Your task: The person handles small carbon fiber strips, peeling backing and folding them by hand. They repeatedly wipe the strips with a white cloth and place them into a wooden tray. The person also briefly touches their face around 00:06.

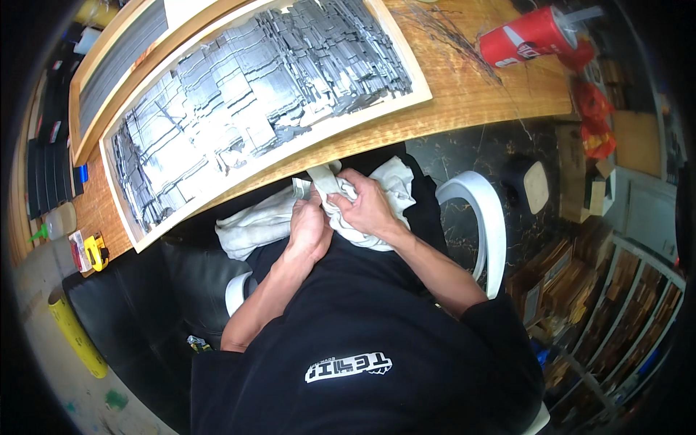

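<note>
Both hands work close together over my lap, just below the front edge of the wooden table. My left hand is closed around a small flat grey piece, whose end sticks up past the fingers. With its thumb and fingers, my right hand pinches a pale strip beside it. Under and around both hands lies a crumpled white cloth, spread across the lap. Where the strip's lower end goes is hidden by the fingers and cloth.
A wood-framed tray full of dark, shiny flat strips lies ahead; a second framed tray sits behind it. At right are thin dry twigs and a red cup with a straw. A white chair armrest curves beside me.
</note>
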Tool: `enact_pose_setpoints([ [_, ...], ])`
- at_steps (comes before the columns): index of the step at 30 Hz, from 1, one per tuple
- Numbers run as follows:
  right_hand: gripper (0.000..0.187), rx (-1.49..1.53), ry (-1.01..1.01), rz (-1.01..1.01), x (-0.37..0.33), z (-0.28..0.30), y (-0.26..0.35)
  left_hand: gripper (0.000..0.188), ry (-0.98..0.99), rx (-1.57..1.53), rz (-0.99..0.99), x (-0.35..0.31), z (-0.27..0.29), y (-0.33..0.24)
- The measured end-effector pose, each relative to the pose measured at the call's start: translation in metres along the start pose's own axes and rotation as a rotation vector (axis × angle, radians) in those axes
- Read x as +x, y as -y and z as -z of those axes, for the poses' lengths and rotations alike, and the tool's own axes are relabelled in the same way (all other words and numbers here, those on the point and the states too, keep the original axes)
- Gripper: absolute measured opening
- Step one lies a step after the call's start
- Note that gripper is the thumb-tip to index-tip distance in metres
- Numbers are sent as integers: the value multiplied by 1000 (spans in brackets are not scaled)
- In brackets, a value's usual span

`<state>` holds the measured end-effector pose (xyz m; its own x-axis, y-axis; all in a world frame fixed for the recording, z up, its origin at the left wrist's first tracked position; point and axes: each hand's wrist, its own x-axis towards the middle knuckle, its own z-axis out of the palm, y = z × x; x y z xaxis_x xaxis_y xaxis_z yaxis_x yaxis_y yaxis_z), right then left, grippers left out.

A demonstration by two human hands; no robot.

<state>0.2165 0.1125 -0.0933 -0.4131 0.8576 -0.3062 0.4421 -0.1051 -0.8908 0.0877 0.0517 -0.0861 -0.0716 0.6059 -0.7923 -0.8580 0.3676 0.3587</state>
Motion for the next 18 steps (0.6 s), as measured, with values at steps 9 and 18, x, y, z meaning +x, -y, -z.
enact_pose_setpoints([
  [9,34,-203,-23,-158,-4,2,19,29,15,80,-187,2,1,3],
  [18,30,298,217,-109,-12,29,-4,25,-4,82,-112,8,18,0],
])
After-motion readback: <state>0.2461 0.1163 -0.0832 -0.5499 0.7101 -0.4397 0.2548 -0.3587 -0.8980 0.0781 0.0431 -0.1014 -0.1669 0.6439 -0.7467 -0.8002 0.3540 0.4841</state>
